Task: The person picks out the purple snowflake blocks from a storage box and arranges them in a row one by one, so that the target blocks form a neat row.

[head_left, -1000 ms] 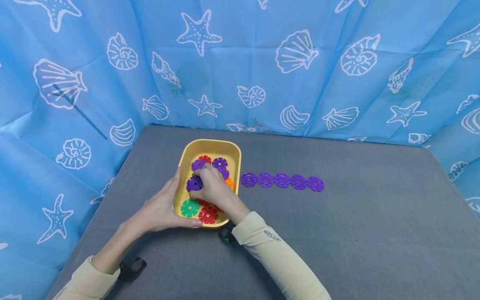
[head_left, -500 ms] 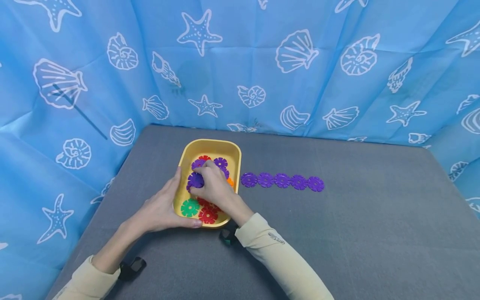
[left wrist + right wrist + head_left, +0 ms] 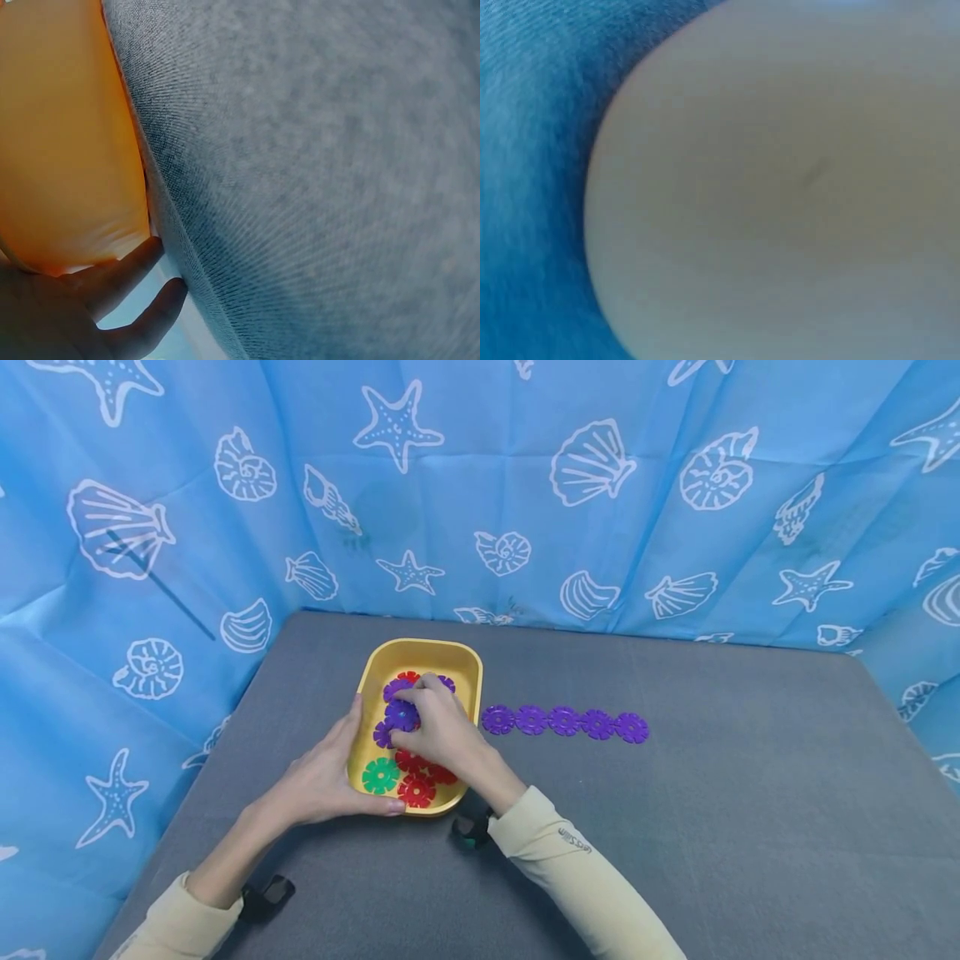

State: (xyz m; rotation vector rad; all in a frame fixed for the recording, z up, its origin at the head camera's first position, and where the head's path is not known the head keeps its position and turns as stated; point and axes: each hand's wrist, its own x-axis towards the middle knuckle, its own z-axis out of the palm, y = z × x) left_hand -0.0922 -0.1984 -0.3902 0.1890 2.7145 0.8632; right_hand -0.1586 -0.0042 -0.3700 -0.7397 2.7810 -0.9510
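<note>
In the head view a yellow tray (image 3: 372, 670) holds flower-shaped plastic discs. My left hand (image 3: 318, 781) grips its near left corner, thumb along the front rim and fingers against the left side. The left wrist view has the left hand (image 3: 97, 307) beside the tray's wall (image 3: 67, 135). Inside the tray, my right hand (image 3: 442, 727) pinches a purple snowflake disc (image 3: 401, 716) between thumb and fingers, above other discs. Around it lie a green disc (image 3: 380, 775), a red disc (image 3: 416, 791) and more purple ones; the right hand hides some.
To the right of the tray several purple discs lie joined in a row (image 3: 564, 721) on the grey table (image 3: 712, 827). A blue curtain (image 3: 480, 485) with shell prints stands behind and at the left. The right wrist view is filled by a blurred pale surface (image 3: 780, 187).
My right hand has moved a little right and back within the tray, bringing the purple disc with it. The left hand and the tray have stayed in place.
</note>
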